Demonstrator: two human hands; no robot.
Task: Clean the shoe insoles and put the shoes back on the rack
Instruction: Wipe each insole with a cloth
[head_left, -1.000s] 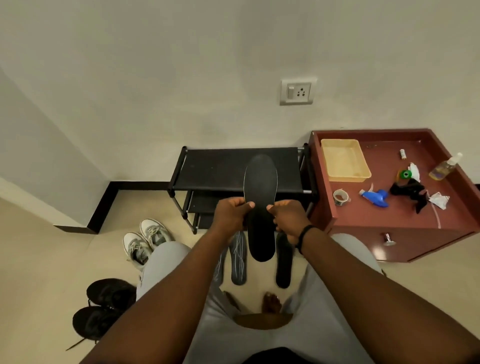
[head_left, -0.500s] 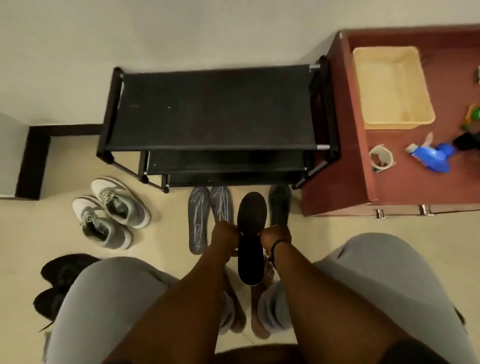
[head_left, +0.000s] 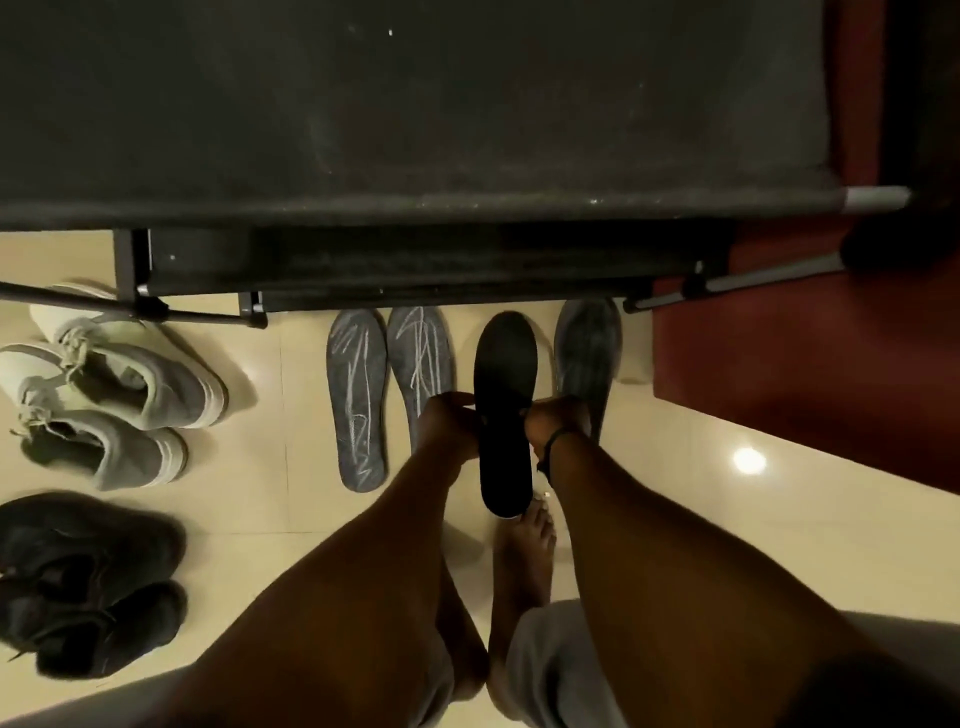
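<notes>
A black insole (head_left: 505, 410) hangs low over the floor, gripped at its two long edges by my left hand (head_left: 448, 426) and my right hand (head_left: 553, 422). Two grey insoles with pale streaks (head_left: 357, 397) (head_left: 422, 358) lie side by side on the floor just left of it. Another dark insole (head_left: 587, 358) lies to its right, partly behind my right hand. The black shoe rack (head_left: 415, 130) fills the top of the view. A pair of white and grey sneakers (head_left: 109, 395) and a pair of black shoes (head_left: 83, 582) stand on the floor at left.
A dark red cabinet (head_left: 810, 364) stands against the rack's right side. My bare feet (head_left: 522, 561) are on the cream tiled floor (head_left: 260, 499) below the held insole. A light reflection (head_left: 749, 460) shines on the tiles at right.
I have bent far down: the rack and floor now fill the view. Both hands have carried the black insole from above the rack's top down to just above the floor.
</notes>
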